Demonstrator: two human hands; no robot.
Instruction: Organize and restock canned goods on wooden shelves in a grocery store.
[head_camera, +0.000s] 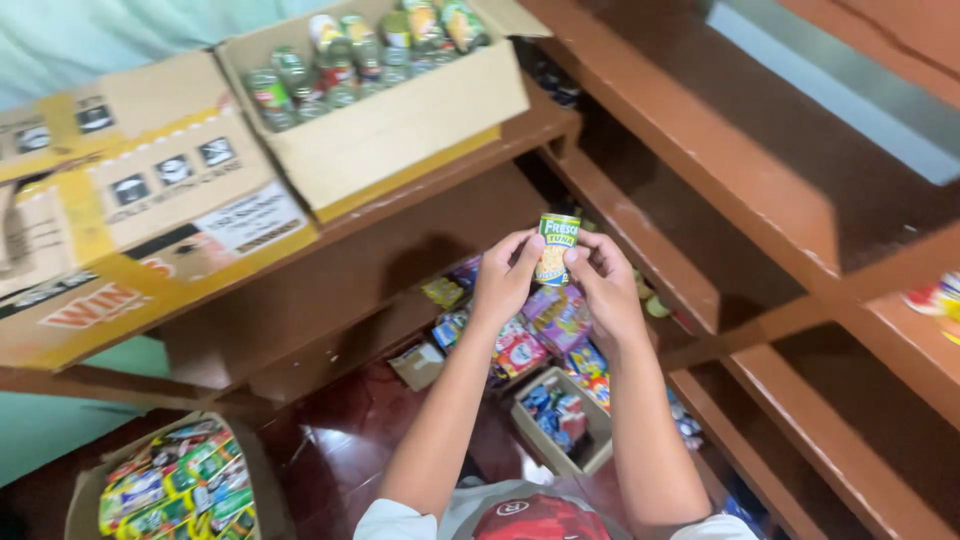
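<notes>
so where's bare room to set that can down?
Both hands hold the can. Bare: brown shelf boards to its right, and the lower shelf under the open box of cans. Crowded: floor packets below the hands, and the top shelf with cartons.

Colourful packets (940, 300) cut off at right edge

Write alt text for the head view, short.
Seen from above, a person's left hand and right hand together hold a small green-and-yellow can up in front of brown wooden shelves. An open cardboard box of cans sits on a shelf; packaged goods cover the floor below.
</notes>
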